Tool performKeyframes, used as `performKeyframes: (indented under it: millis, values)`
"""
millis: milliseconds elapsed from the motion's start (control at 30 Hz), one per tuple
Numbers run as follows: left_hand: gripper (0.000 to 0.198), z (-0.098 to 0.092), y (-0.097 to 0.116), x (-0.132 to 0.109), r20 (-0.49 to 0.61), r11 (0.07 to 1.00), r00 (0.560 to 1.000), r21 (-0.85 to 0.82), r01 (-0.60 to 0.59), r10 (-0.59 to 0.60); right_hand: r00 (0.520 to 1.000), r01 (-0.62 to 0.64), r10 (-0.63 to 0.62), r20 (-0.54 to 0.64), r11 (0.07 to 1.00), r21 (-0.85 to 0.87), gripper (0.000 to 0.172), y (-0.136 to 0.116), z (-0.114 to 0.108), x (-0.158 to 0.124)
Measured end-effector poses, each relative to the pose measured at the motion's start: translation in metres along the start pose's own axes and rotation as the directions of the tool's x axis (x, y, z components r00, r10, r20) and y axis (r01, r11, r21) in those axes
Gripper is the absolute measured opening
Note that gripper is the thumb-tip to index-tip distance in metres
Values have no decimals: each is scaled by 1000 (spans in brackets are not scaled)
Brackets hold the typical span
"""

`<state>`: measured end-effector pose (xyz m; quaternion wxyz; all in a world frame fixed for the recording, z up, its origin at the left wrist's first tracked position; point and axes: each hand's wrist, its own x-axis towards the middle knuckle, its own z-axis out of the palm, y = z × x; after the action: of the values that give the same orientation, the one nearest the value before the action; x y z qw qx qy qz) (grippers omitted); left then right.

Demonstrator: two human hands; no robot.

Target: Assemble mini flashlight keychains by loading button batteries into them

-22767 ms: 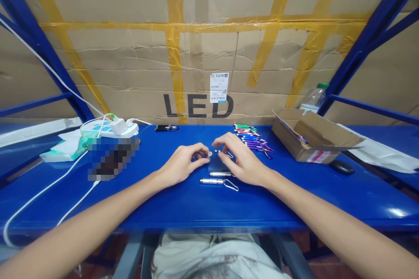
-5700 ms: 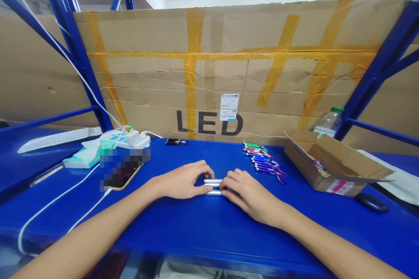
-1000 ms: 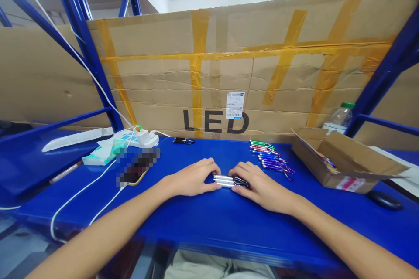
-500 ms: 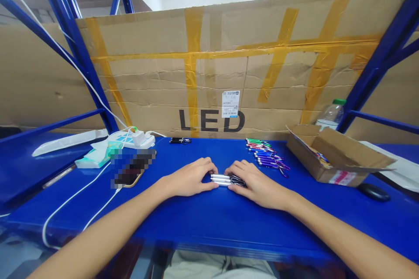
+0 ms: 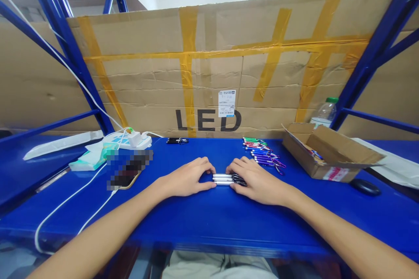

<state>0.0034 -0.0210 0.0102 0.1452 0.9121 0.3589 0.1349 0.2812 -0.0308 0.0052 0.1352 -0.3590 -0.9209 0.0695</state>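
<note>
Two or three small silver keychain flashlights (image 5: 222, 178) lie side by side on the blue table (image 5: 209, 213), black clips at their right ends. My left hand (image 5: 186, 178) is curled around their left ends, fingertips touching them. My right hand (image 5: 257, 181) is curled around the right ends and covers the clips. Both hands rest on the table and press the lights together between them.
A row of coloured keychain lights (image 5: 262, 152) lies behind my right hand. An open cardboard box (image 5: 327, 157) and a black mouse (image 5: 365, 186) are at right. A phone on a cable (image 5: 126, 172), tissues (image 5: 88, 161), a power strip (image 5: 129, 140) are at left. A black light (image 5: 176, 141) lies by the cardboard wall.
My hands have stayed on the silver lights; only the camera has shifted slightly. Much earlier the lights lay apart and my fingers worked on a small part.
</note>
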Motion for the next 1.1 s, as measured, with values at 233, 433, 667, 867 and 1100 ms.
performKeyframes:
  millis: [233,433,667,867,1100]
  values:
    - [29,2,-5,0,-30,1000,999,-16,-26,25,1000,29,-29,10,999,22,24,-2,2,3]
    - [35,-1,-9,2,-66,999,998,-49,-9,6,999,27,-27,34,1000,4,14,8,-9,-2]
    - [35,0,-18,3,-85,1000,996,-26,3,-5,980,-94,92,178,996,0,13,20,-31,-11]
    - [36,1,-22,3,-69,999,998,-35,9,-12,950,-197,208,233,978,-71,7,48,-48,-25]
    - [35,0,-24,3,-66,1000,998,-27,16,-17,890,-321,369,269,925,-206,6,61,-60,-33]
